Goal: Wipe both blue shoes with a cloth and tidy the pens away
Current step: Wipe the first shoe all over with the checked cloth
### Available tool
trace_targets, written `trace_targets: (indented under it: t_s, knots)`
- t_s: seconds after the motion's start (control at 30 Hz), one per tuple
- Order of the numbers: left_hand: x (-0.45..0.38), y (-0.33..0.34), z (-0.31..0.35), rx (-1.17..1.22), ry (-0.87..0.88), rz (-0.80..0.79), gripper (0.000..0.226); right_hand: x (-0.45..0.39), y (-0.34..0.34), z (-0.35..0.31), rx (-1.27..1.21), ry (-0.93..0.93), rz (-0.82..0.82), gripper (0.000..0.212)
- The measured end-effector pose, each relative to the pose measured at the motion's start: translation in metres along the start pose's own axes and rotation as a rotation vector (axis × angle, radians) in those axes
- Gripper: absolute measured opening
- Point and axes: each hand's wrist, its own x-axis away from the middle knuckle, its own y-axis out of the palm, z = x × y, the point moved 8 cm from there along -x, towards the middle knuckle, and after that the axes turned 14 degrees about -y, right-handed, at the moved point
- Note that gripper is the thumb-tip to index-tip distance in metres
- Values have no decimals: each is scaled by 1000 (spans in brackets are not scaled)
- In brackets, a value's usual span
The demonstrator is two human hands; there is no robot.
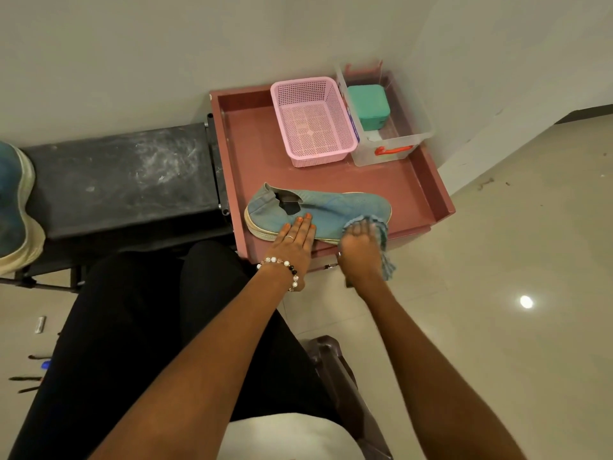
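Blue shoe (pixel 318 210) on its side in tray (pixel 428 180); second shoe (pixel 15 200) far left; cloth (pixel 384 247) at toe; pens (pixel 26 380) on floor.

The second blue fabric shoe with a pale sole (pixel 15 200) is cut off by the left edge. The right hand (pixel 360 242) is motion-blurred, hiding most of the blue-grey fringed cloth (pixel 384 247) and the toe of the blue slip-on shoe (pixel 318 210). Thin dark pens (pixel 25 379) on the floor are partly hidden behind the leg.

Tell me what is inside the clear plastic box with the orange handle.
Inside the clear plastic box with the orange handle sits a green rounded-square case toward its back end. The case is closed, so its contents are hidden, as is the box floor beneath it.
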Motion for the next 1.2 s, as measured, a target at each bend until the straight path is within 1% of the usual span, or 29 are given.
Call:
trace_targets:
  t_s: [0.07, 0.13, 0.17, 0.23, 0.3, 0.37, 0.4, 0.47, 0.53, 0.6, 0.67, 0.73, 0.8, 0.83, 0.87, 0.9, 0.93, 1.0, 1.03, 1.07, 1.13, 1.17, 1.2]
  knots:
    - [0, -1, 0, 10, -1, 0, 105, -7, 0, -23, -165, -20, 17, 58]
    - [0, 0, 0, 7, 1, 4, 105, -6, -3, -29, -320, -83, 109, 59]
    - [0, 0, 0, -1, 7, 2, 106, -3, -5, -27, -393, -134, 141, 59]
    - [1, 1, 0, -15, 15, -4, 106, 6, -4, -13, -483, -278, 127, 63]
    - [0, 1, 0, -19, 15, -4, 106, 16, 1, 21, -443, -351, 99, 73]
    - [-1, 1, 0, -13, 12, -3, 107, 18, 3, 60, -277, -340, 124, 80]
    - [-1, 1, 0, -10, 11, 1, 107, 17, 5, 72, -193, -320, 113, 79]
    - [-1, 0, 0, -9, 12, 3, 108, 10, 10, 82, -98, -205, 111, 62]
    - [-1, 1, 0, -13, 9, -1, 109, 4, 14, 70, -50, -45, 139, 50]
    - [-1, 1, 0, -8, 2, 5, 109, 0, 9, 41, -62, 82, 182, 51]
    - [-1, 1, 0, 11, 3, 4, 106, -6, 3, 5, -188, 151, 159, 49]
    - [-1, 1, -1, 35, 8, 1, 101, -13, 4, -26, -361, 126, 150, 45]
    - [-1, -1, -1, 26, 13, 4, 103, -17, -1, -30, -535, 65, 228, 47]
    - [0, -1, -1, 19, 19, 3, 104, -12, -4, -20, -701, 65, 255, 46]
    - [1, -1, -1, 18, 19, 4, 104, -3, -5, -7, -928, 85, 288, 44]
    - [2, -1, -2, 24, 17, 12, 102, 8, -6, 9, -1163, 129, 318, 42]
    - [3, -1, -2, 31, 15, 24, 101, 22, -9, 26, -1347, 207, 355, 40]
    - [3, -3, -2, 40, 19, 55, 98, 45, -10, 62, -1564, 415, 437, 40]
    - [3, -5, -2, 47, 19, 71, 95, 56, -9, 80, -1612, 535, 515, 38]
    - [4, -8, -3, 60, 12, 88, 91, 68, -10, 96, -1616, 650, 622, 35]
    - [4, -17, -8, 99, -32, 141, 76, 85, -14, 122, -1482, 828, 842, 27]
    - [4, -20, -11, 110, -55, 167, 69, 90, -18, 128, -1355, 871, 914, 23]
    - [4, -21, -13, 111, -74, 178, 66, 90, -24, 129, -1216, 868, 941, 21]
